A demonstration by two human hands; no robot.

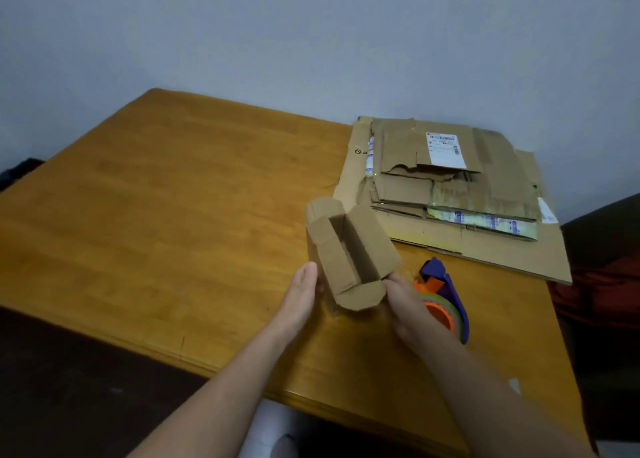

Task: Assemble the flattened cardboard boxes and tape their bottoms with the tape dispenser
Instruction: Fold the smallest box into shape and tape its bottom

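where wall [311, 34] rises grey, wooden table [156, 197]

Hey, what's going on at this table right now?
A person is setting up a small cardboard box on the wooden table. The left hand lies flat against its left side, and the right hand is at its near right corner, fingers partly hidden. The flaps facing up stand open, with no tape on them. The tape dispenser lies on the table just right of that hand. A stack of flattened cardboard sits at the far right.
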